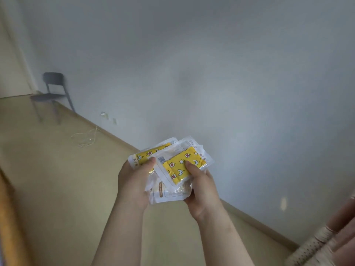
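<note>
I hold a small stack of flat clear plastic packets in front of me, in mid air. The top packet (179, 166) is yellow inside, printed with stars, moons and red-and-white flowers. My right hand (199, 187) grips it, thumb on its yellow face and fingers underneath. A second yellow packet (148, 152) lies behind it to the left, pinched by the thumb of my left hand (134, 181). A white packet with brown print (167, 192) sits at the bottom of the stack between both hands.
A grey chair (51, 93) stands in the far left corner by the white wall. A loose white cable (86, 137) lies on the beige floor near wall sockets (107, 116). Dotted fabric (315, 244) shows at the bottom right, an orange edge (5, 217) at the left.
</note>
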`<state>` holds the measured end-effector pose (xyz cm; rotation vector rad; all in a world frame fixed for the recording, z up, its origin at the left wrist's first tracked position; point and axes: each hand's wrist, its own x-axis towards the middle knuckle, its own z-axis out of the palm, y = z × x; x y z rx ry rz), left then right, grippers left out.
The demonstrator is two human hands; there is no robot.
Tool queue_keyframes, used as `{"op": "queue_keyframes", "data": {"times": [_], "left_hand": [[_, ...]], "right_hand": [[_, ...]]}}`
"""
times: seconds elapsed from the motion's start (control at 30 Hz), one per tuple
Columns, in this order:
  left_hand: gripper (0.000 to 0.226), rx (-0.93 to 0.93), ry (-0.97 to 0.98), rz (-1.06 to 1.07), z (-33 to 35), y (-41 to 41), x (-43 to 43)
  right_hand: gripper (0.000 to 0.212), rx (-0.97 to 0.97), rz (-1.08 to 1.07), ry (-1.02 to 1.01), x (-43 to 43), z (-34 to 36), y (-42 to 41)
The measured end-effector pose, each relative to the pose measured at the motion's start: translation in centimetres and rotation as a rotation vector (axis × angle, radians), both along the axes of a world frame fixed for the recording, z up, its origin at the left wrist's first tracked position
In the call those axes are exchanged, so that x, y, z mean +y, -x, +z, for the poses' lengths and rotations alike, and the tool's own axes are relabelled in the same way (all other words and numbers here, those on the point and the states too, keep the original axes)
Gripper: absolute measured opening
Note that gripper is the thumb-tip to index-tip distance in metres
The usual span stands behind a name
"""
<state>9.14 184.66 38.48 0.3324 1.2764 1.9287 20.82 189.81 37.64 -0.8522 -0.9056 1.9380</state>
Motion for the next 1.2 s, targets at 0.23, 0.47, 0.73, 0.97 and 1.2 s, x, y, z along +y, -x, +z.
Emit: {"op": "queue_keyframes", "data": {"times": [0.23, 0.47, 0.73, 0.97, 1.2], "left_hand": [[0.026, 0.009, -0.018, 0.12, -0.1, 14.3, 8.1], [0.024, 0.02, -0.008, 0.285, 1.1, 27.8, 13.4], [0.012, -0.014, 0.034, 0.525, 0.1, 41.8, 19.0], [0.014, -0.031, 0.036, 0.629, 1.5, 54.6, 28.3], [0.015, -0.055, 0.06, 0.834, 1.8, 68.2, 30.2]], "right_hand": [[0.023, 0.0, 0.131, 0.016, 9.2, 0.5, 14.7], [0.023, 0.015, 0.293, 0.003, 15.8, 1.6, 29.4], [0.022, 0.021, 0.477, 0.072, 22.9, 0.2, 44.9], [0.021, 0.056, 0.567, 0.054, 33.0, 1.1, 59.1], [0.024, 0.049, 0.747, 0.061, 36.0, 0.8, 74.9]]}}
